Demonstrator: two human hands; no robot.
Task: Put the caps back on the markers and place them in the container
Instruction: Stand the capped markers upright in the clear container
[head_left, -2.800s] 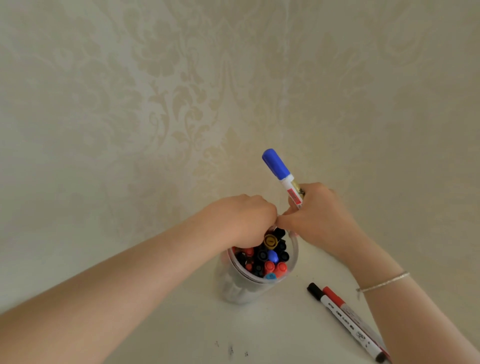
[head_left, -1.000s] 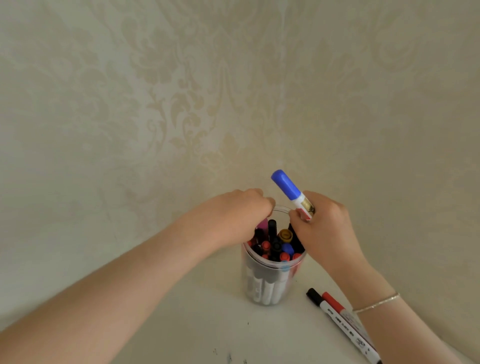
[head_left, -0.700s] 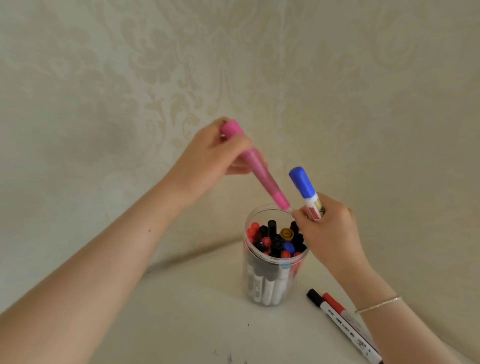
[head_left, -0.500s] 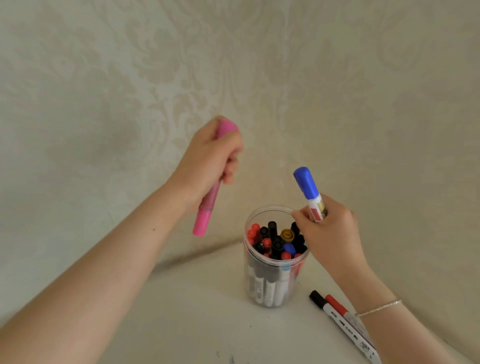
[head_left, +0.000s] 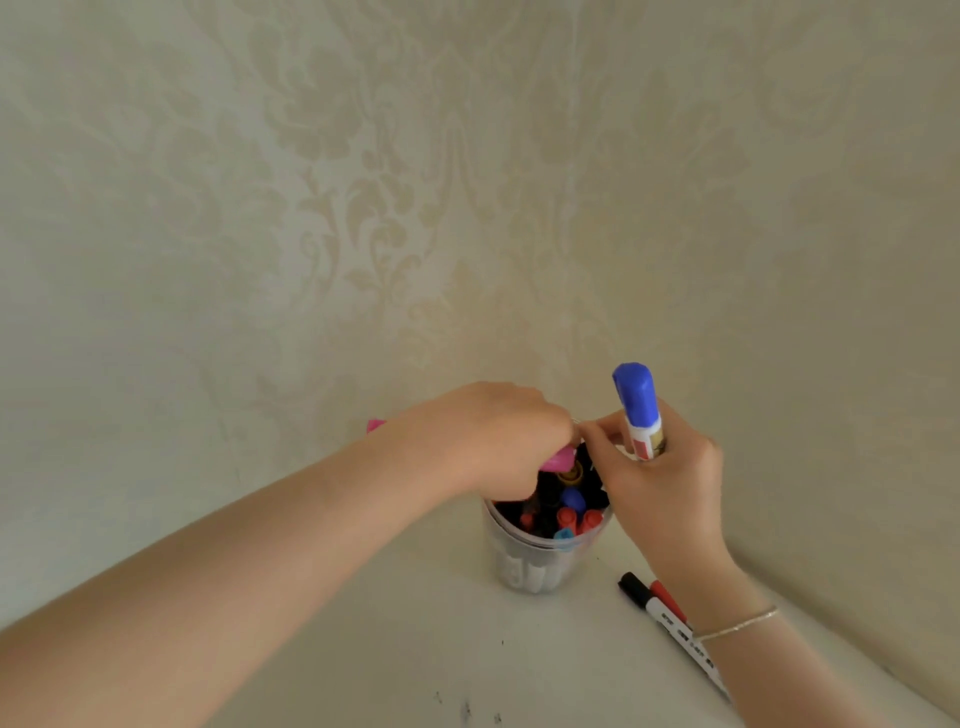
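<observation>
L hand (head_left: 498, 441): over the mouth of the container, fingers curled down around a pink marker (head_left: 558, 460). One pink end shows under the knuckles at the jar mouth, another bit of pink shows behind the wrist; rest hidden by the hand. Whether it is capped: can't tell.

R hand (head_left: 660, 473): wrapped around the lower barrel of a blue-capped marker (head_left: 636, 410), held upright, cap on top. Thumb and forefinger reach toward the L fingertips at the jar rim; they look to be touching or nearly so.

Container (head_left: 540, 558): clear plastic jar, upright on the table, directly below both hands. Packed w/ markers standing cap-up: red, black, blue, one gold-ringed end. Little free room, judging by the crowding.

Loose items: black-capped marker (head_left: 670, 623) and red-capped marker (head_left: 665, 595) lying side by side, just R of the jar, partly behind the R wrist. Both appear capped.

Handling notes (judgement): markers light, stiff, smooth plastic, prob. a bit slippery; not fragile. Best hold mid-barrel, w/ the cap end clear so it can be pressed home. Jar looks light and tall; may tip if a marker is forced in at an angle, so steady the rim w/ the other hand.

Surrounds: pale table (head_left: 363, 649) w/ a few dark specks near the front edge; patterned cream wallpaper (head_left: 415, 208) behind. Thin bracelet (head_left: 737, 623) on R wrist.
</observation>
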